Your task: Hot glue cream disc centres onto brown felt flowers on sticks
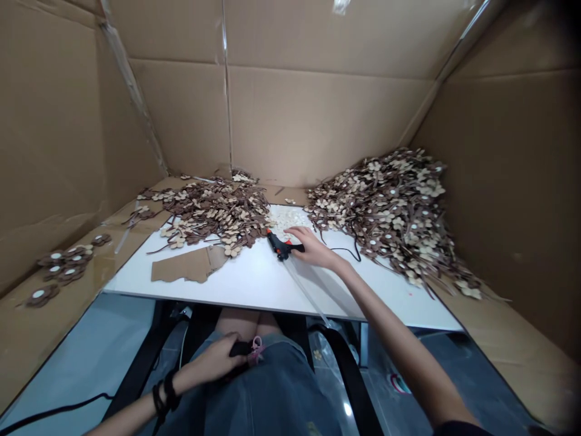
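Note:
On the white table, a black and orange glue gun (280, 246) lies with a clear glue stick trailing from it toward the front edge. My right hand (310, 247) is at its handle, with the fingers curved around or over that end. Down at my lap, my left hand (216, 362) is closed on a dark object (240, 349) that has a pink cord bow (257, 345) beside it; what the object is cannot be made out. Small pale pieces (287, 217) are scattered on the table just beyond the glue gun.
Piles of brown and cream flower pieces lie at the left (218, 209) and right (390, 209). A torn cardboard piece (181, 266) is at the table's left. Flowers with white discs (68, 264) sit further left. Cardboard walls (318, 121) surround the white table (245, 281).

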`<state>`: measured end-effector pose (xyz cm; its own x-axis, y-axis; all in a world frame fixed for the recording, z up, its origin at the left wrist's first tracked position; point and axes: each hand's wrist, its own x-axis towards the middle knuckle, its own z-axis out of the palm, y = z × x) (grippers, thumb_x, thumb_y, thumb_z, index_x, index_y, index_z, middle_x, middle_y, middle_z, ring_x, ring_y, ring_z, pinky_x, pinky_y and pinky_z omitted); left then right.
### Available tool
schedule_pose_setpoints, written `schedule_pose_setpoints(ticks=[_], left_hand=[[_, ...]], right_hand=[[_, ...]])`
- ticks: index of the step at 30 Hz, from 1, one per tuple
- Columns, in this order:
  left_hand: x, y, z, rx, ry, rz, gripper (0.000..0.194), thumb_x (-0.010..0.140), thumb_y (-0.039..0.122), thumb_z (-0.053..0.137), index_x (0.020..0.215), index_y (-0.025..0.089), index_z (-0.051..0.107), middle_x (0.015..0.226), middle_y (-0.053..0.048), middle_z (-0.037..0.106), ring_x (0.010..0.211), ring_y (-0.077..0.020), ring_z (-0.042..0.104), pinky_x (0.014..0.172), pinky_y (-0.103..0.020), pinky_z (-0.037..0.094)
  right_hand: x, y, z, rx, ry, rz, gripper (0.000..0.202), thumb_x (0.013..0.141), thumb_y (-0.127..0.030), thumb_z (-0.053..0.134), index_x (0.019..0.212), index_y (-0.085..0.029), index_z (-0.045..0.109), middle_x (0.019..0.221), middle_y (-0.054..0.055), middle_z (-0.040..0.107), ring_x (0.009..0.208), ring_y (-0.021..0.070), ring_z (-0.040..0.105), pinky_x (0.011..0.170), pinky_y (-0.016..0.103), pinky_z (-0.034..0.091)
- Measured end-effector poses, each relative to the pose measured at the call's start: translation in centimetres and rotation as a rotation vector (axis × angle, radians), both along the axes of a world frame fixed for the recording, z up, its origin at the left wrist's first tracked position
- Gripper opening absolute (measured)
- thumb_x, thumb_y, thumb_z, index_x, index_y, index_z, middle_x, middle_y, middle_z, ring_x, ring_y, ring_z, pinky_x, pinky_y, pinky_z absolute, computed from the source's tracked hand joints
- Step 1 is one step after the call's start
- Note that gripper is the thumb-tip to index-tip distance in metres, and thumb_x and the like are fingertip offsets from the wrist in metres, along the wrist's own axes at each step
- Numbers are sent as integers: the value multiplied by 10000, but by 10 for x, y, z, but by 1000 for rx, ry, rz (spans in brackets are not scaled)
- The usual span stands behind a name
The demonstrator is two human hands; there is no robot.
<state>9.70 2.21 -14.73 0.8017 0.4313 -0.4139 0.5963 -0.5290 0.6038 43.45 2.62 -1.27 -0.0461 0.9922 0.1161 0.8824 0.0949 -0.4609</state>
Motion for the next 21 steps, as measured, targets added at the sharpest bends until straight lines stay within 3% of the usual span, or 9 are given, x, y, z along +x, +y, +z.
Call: schedule_pose_setpoints(ticks=[2, 4, 6, 8, 11, 13, 16, 19, 21], left_hand=[[3, 4, 21, -93, -67, 102, 451, 790, 439, 511, 1120, 140, 578, 1134, -104, 630, 1053, -257, 588, 908, -333, 443], [7, 5, 48, -278, -180, 202, 486, 785, 471, 533, 1138, 142, 589, 1184, -96, 626, 1113, -253, 562, 983, -337, 409], [9, 3, 78, -474, -290, 292, 485, 787, 487, 532, 1125, 147, 606, 1203, -92, 624, 1136, -250, 551, 1016, -346, 393], [10, -1, 108, -591, -386, 393, 468, 804, 490, 514, 1135, 174, 611, 1239, -77, 606, 1188, -239, 514, 1051, -351, 362], [11, -7, 143, -689, -526, 453, 454, 814, 491, 507, 1129, 184, 619, 1145, -71, 647, 1143, -219, 526, 1044, -349, 361], [14, -10, 153, -828, -576, 429, 529, 838, 566, 417, 1078, 146, 630, 885, -70, 679, 927, -212, 601, 896, -340, 445], [25, -13, 154, -927, -646, 372, 657, 814, 663, 401, 1154, 124, 564, 659, -12, 593, 644, -165, 584, 644, -269, 449], [37, -16, 148, -684, -733, 454, 679, 761, 575, 605, 1280, 164, 457, 718, 2, 608, 676, -148, 585, 682, -238, 460], [42, -17, 146, -580, -768, 501, 622, 783, 553, 598, 1251, 160, 482, 766, -17, 627, 732, -158, 592, 732, -242, 473]], right_hand=[[-27, -29, 16, 125, 21, -8, 515, 812, -145, 470, 1324, -156, 411, 1348, 147, 410, 1283, 238, 339, 1105, 417, 250], [-63, -61, 28, 262, 143, 123, 446, 883, -218, 435, 1327, -198, 416, 1326, 117, 456, 1261, 198, 390, 1096, 379, 290], [-98, -89, 32, 176, 150, 338, 499, 878, -351, 502, 1350, -212, 420, 1353, 112, 445, 1289, 201, 375, 1090, 351, 313], [-124, -108, 30, 108, 108, 445, 746, 779, -504, 620, 1407, -180, 381, 1438, 144, 348, 1357, 260, 280, 1114, 384, 281], [-141, -118, 20, 71, 201, 457, 720, 845, -431, 568, 1463, -189, 289, 1455, 132, 334, 1356, 221, 288, 1124, 360, 274], [-145, -118, 13, 61, 399, 349, 614, 907, -376, 479, 1464, -209, 282, 1422, 112, 388, 1319, 182, 350, 1119, 336, 287], [-151, -116, 3, 23, 779, 18, 576, 930, -497, 373, 1422, -196, 374, 1348, 121, 477, 1285, 209, 407, 1125, 387, 274], [-164, -112, -6, -51, 1170, -254, 705, 856, -666, 378, 1333, -160, 496, 1294, 135, 532, 1261, 241, 444, 1117, 411, 280], [-173, -109, -9, -71, 1467, -275, 803, 768, -759, 416, 1263, -143, 560, 1266, 139, 558, 1215, 250, 491, 1087, 413, 325]])
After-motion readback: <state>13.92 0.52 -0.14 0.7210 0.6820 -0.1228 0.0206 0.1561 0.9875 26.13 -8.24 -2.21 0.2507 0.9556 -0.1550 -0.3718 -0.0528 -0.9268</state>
